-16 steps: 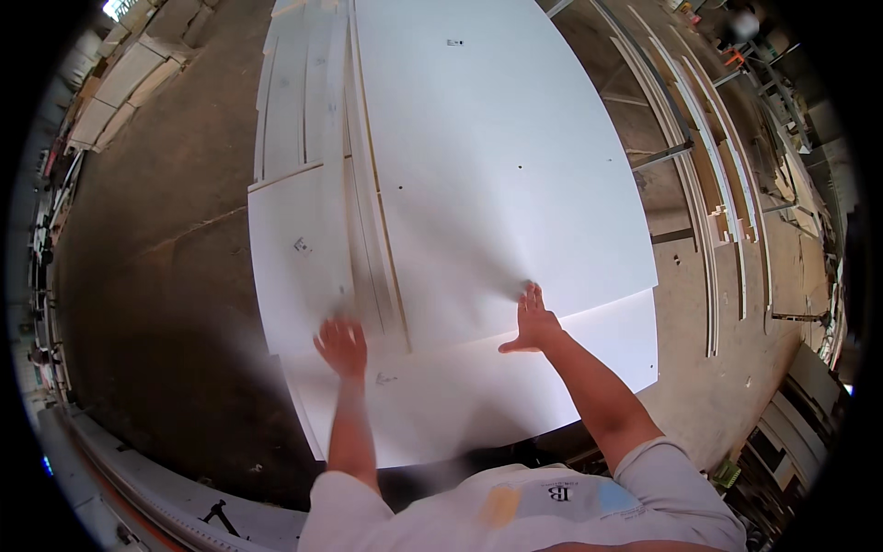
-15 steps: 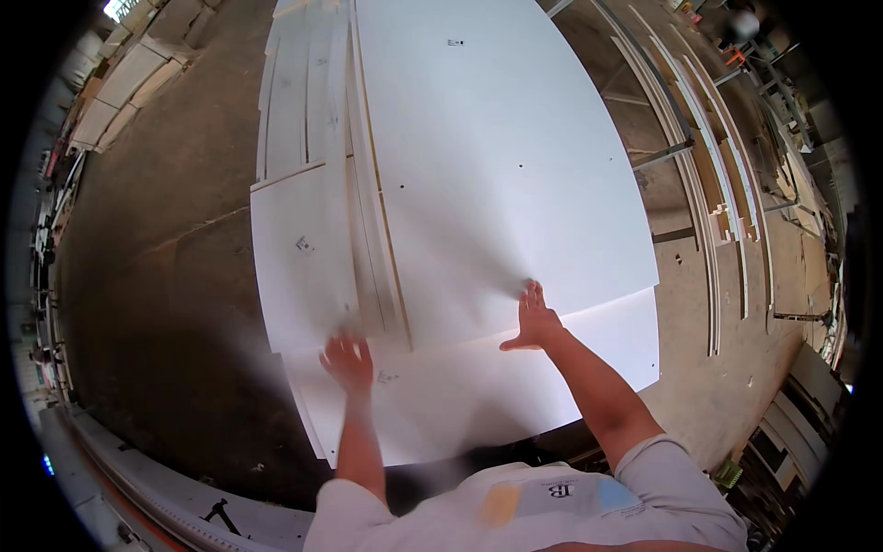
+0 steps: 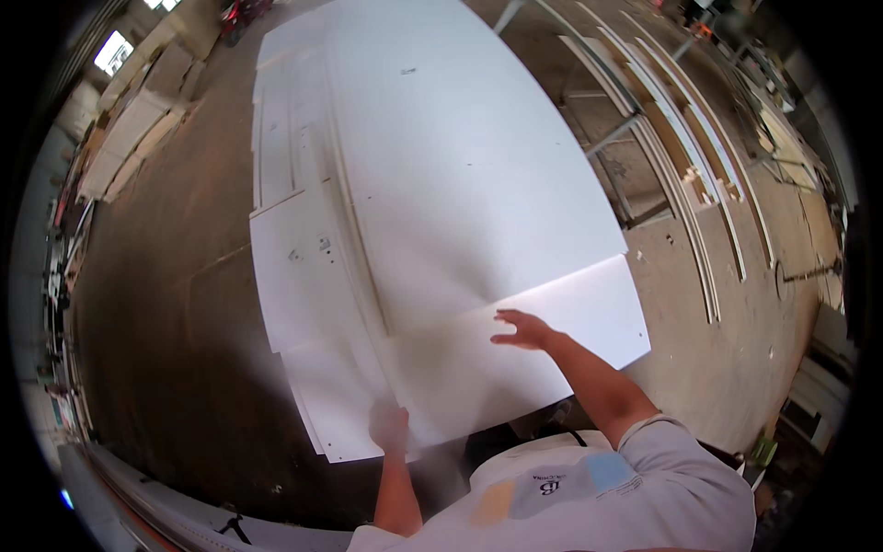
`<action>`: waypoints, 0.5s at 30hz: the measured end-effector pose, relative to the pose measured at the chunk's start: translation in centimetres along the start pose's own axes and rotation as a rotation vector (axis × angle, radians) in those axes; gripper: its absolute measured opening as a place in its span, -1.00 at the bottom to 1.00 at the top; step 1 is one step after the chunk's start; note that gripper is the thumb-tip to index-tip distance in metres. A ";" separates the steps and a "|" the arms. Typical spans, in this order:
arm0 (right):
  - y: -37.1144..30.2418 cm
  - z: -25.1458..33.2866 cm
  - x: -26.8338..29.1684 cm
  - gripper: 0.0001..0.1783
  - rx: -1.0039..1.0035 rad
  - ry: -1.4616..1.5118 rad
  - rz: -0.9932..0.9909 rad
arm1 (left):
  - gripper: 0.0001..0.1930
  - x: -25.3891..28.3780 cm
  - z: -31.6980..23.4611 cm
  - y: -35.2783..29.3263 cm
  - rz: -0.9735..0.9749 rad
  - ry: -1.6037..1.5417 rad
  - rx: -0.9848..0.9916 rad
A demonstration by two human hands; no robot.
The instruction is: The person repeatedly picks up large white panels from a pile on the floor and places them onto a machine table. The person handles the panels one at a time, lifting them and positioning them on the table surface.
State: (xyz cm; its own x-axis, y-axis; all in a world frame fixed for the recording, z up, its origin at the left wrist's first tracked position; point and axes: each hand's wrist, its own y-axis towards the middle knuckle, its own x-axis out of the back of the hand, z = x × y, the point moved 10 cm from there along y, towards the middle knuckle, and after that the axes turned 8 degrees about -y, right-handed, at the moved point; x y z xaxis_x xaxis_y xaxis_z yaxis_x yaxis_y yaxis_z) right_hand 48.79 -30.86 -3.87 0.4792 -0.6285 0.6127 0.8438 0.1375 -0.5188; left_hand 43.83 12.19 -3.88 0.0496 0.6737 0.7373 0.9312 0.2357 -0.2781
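Setting: a workshop with a bare concrete floor (image 3: 175, 304), seen from the person's head looking down.
Work surface: a stack of white boards laid flat at about waist height, filling the middle of the view.
Large white panel (image 3: 460, 156): one; the widest sheet, lying on top and running away from the person.
Near white board (image 3: 515, 345): one; lies crosswise under the near edge of the large panel, its right end sticking out past it.
Small white board (image 3: 299, 276): one; on the left of the stack, with a few small dark marks or holes on its face.
Narrow white strips (image 3: 276, 138): several, side by side along the left of the stack; the exact count cannot be told.
Left hand (image 3: 389, 426): blurred, at the near left edge of the near white board; whether it grips the edge or only rests there cannot be told.
Right hand (image 3: 522, 329): fingers spread wide, palm down, flat on the near white board just beside the edge of the large panel; it holds nothing.
Hands in view: two, both the person's own.
Long white battens (image 3: 676, 166): a handful, lying on the floor and on a frame to the right, well apart from the hands.
Progress, as judged: the near board lies flat within the stack, not lifted; both hands are on it, so its handling looks under way rather than finished.
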 end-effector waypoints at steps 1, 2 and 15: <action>-2.6 -0.8 -0.8 -0.09 -0.016 0.097 -0.004 | -0.46 0.8 -2.2 -1.6 -0.032 -0.077 -0.050; -5.3 -1.8 -1.6 -0.13 -0.032 0.195 -0.009 | -0.46 0.4 -3.0 -3.1 -0.058 -0.062 -0.063; -28.7 -16.7 1.9 -0.09 0.119 0.002 -0.076 | -0.40 -30.4 -27.5 -25.7 0.398 -0.837 0.127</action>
State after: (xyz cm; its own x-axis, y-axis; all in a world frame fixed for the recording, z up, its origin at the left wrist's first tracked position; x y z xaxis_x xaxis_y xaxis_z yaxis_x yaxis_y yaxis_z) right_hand 21.45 -48.78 2.23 0.4127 -0.6417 0.6464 0.9002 0.1791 -0.3969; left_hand 28.29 -33.64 -2.23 0.0345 0.9947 -0.0969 0.8528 -0.0799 -0.5161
